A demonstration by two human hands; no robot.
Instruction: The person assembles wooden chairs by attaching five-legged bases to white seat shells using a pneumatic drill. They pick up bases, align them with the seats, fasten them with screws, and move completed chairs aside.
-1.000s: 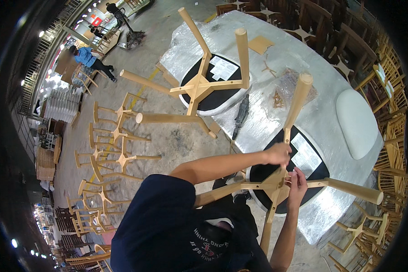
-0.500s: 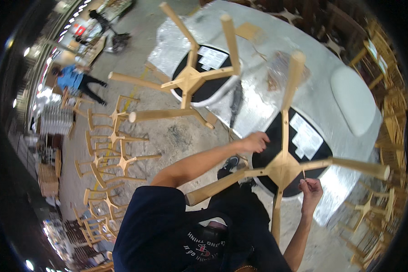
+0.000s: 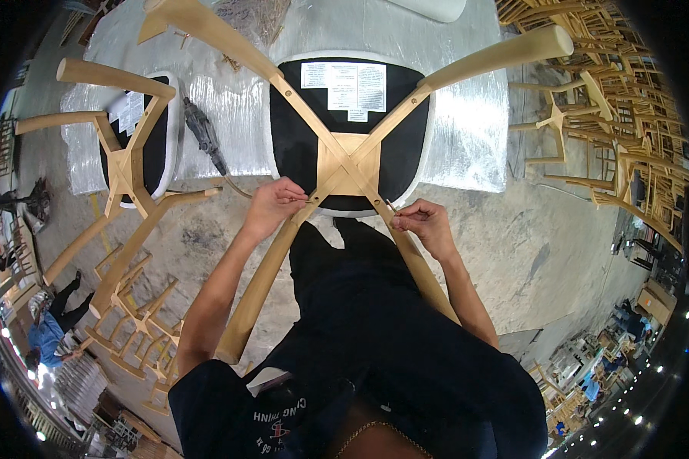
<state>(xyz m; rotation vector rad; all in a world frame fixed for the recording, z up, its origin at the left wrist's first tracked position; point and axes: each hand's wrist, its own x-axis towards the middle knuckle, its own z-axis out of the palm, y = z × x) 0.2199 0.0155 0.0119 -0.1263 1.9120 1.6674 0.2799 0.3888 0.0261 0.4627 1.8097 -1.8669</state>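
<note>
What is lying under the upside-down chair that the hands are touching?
The chair rests seat-down on a table covered with silvery wrap. The black seat hides the surface directly beneath it. Left hand and right hand touch its wooden legs.

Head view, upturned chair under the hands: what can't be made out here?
- What the left hand pinches at the wooden leg: too small, covered by fingers.
- The item in the right hand: only a tiny tip shows.
- The black seat edge nearest the person: hidden behind the cross brace and hands.
- The power tool tip: too small.
</note>
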